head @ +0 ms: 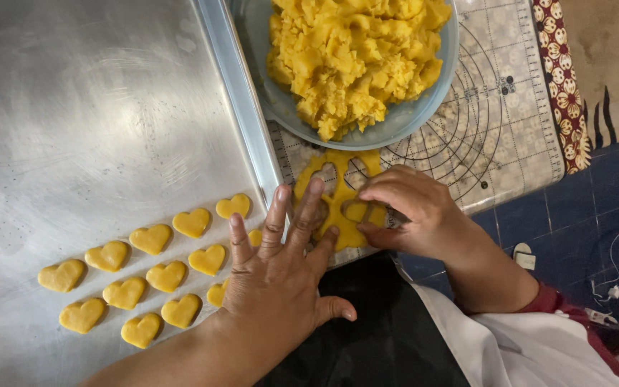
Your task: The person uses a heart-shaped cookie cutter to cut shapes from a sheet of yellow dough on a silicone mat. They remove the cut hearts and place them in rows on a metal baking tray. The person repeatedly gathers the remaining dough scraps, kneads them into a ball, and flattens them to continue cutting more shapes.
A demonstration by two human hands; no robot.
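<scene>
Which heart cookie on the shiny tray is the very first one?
Find the big metal tray. Two slanted rows of yellow dough hearts cross its lower part. The heart ending the upper row sits farthest left of all, far from the left hand.

The baking tray (94, 122) is bare metal, brushed and shiny, with faint swirl marks. The heart biscuits (150, 239) on it look smooth and matt. The dough (356, 54) in the glossy plastic bowl (274, 100) is crumbly and rough. The mat (496, 136) under the bowl is smooth, printed plastic with a dull sheen.
</scene>
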